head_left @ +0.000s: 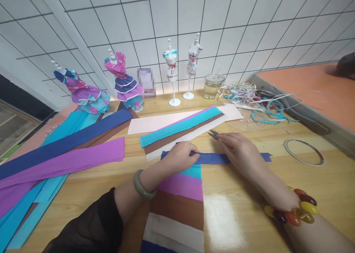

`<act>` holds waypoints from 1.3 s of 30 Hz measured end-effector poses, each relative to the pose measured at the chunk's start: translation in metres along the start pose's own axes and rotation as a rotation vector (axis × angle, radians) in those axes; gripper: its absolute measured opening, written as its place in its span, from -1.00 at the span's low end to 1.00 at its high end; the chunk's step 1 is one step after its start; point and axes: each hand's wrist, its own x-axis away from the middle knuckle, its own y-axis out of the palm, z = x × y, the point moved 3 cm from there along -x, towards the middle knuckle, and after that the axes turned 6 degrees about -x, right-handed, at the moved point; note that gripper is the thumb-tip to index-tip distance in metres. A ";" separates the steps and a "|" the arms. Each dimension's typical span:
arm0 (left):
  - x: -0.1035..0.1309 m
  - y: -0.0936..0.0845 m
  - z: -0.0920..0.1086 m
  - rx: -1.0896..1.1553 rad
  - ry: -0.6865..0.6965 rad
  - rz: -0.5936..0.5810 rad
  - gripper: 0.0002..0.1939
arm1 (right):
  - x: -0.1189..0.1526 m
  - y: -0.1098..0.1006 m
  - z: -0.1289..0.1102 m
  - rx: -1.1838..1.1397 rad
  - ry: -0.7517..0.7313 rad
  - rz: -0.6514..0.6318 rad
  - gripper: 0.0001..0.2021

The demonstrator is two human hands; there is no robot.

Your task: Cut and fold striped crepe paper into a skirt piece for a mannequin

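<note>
My left hand [180,157] is closed, thumb and fingers pinching the upper edge of a dark blue crepe paper strip [212,158] that lies crosswise on the table. Below it stretches a panel of turquoise, purple, brown, white and blue bands [177,205], its top edge meeting the strip. My right hand [238,149] rests over the strip's right part, its fingers wrapped round small scissors [213,134] whose blades point to the left. The scissors' handles are hidden in the palm. Just beyond my hands lies a layered stack of turquoise, brown and white strips [181,129].
Long blue, purple and turquoise strips [91,158] cover the left side. At the back stand two dressed mannequins [126,86], two bare small mannequins [172,70] and a glass of liquid [213,86]. Tangled ribbons [257,101] and a ring [303,152] lie to the right.
</note>
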 end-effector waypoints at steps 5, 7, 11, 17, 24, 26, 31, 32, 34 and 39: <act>0.003 -0.012 -0.009 0.195 -0.034 -0.108 -0.76 | 0.002 0.002 0.022 0.183 0.138 -0.121 -0.73; 0.004 -0.017 -0.014 0.238 -0.046 -0.159 -0.75 | 0.004 0.001 0.024 0.231 0.158 -0.117 -0.74; 0.005 -0.027 -0.022 0.303 -0.078 -0.175 -0.73 | 0.006 -0.002 0.024 0.312 0.205 -0.078 -0.78; 0.006 -0.033 -0.023 0.314 -0.100 -0.141 -0.73 | 0.001 0.008 0.019 0.257 0.188 -0.141 -0.64; 0.008 -0.030 -0.027 0.420 -0.136 -0.210 -0.75 | 0.002 0.013 0.026 0.262 0.402 -0.232 -0.72; 0.008 -0.028 -0.030 0.470 -0.175 -0.228 -0.75 | 0.005 0.012 0.035 0.279 0.438 -0.250 -0.76; 0.008 -0.027 -0.028 0.666 -0.277 -0.287 -0.78 | 0.004 0.009 0.049 0.255 0.465 -0.254 -0.82; 0.008 -0.028 -0.028 0.711 -0.296 -0.298 -0.78 | 0.002 0.005 0.048 0.260 0.477 -0.244 -0.83; 0.007 -0.027 -0.027 0.795 -0.328 -0.312 -0.78 | -0.002 -0.009 0.037 0.195 0.489 -0.139 -0.81; 0.002 -0.021 -0.035 0.960 -0.370 -0.229 -0.66 | 0.002 -0.034 -0.022 -0.600 0.473 0.126 -0.68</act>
